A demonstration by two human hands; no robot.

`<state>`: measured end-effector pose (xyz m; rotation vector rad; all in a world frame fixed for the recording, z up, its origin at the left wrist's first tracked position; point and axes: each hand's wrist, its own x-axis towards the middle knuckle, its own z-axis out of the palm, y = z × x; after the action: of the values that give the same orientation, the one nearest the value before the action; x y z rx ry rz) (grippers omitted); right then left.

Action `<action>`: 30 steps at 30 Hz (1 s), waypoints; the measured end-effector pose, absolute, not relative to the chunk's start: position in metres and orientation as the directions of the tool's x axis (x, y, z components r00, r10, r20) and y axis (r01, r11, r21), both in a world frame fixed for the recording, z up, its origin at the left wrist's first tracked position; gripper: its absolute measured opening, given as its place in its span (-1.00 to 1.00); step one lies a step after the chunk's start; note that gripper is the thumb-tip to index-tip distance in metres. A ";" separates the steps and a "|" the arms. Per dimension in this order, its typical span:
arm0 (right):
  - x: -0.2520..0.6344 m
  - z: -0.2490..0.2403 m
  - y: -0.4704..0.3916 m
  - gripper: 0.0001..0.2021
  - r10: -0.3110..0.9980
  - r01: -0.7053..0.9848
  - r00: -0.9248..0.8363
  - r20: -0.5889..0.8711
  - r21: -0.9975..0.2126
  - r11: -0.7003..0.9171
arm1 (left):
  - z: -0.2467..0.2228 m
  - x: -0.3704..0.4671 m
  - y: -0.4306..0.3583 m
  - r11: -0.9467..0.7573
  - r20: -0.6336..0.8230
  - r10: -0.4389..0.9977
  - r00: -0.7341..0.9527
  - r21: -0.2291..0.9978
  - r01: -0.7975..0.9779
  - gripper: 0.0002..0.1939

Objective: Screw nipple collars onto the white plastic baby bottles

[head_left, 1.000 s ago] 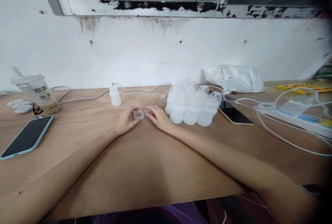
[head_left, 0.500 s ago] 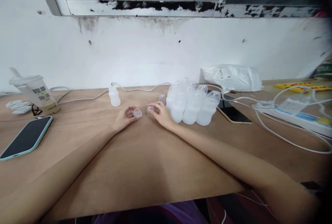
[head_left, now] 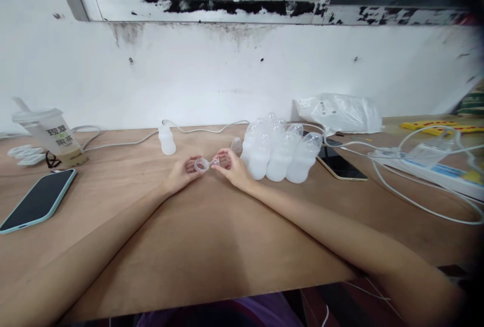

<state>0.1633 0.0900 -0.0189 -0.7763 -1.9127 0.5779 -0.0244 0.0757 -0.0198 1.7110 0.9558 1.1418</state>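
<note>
My left hand grips a translucent ring, like a baby bottle collar, by its left edge. Between the fingertips of my right hand is a small clear bottle teat, its narrow end pointing left at the ring. Ring and teat are very close; whether they touch I cannot tell. Just behind my right hand stands a clear dome cap. To its right several frosted baby bottles with clear domed tops are grouped together. A single frosted bottle without a cap stands beyond my left hand.
At left are a phone, a drink cup with a straw and a coiled white cable. On the right lie another phone, a white plastic bag and a power strip with loose cables.
My right hand has moved slightly left, bringing the teat up to the ring. The ring has turned so its opening faces me more. The bottles have stayed put.
</note>
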 end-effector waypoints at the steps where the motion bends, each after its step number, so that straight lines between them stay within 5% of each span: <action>1: 0.163 -0.018 0.087 -0.68 0.704 0.293 -0.365 0.609 -0.643 0.707 | -0.020 -0.024 0.075 -0.364 0.308 0.901 0.306 0.920 0.145 -0.50; 10: 0.161 -0.012 0.075 -0.78 0.510 0.374 -0.489 0.707 -0.358 0.855 | -0.017 -0.018 0.066 -0.624 0.499 0.782 0.374 0.612 0.487 -0.50; 16: 0.161 -0.009 0.072 -0.85 0.476 0.356 -0.575 0.666 -0.320 0.878 | -0.016 -0.016 0.064 -0.643 0.521 0.766 0.378 0.594 0.485 -0.54; 23: 0.161 -0.019 0.087 -0.76 0.684 0.390 -0.444 0.579 -0.562 0.729 | -0.012 -0.018 0.063 -0.695 0.605 0.699 0.383 0.445 0.565 -0.58; 30: 0.161 -0.021 0.094 -0.77 0.764 0.339 -0.472 0.441 -0.709 0.619 | -0.013 -0.016 0.064 -0.705 0.564 0.701 0.436 0.458 0.541 -0.56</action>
<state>0.1611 0.0940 -0.0213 -0.8641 -2.0691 0.6997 -0.0165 0.0643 -0.0132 2.4786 1.0894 1.1251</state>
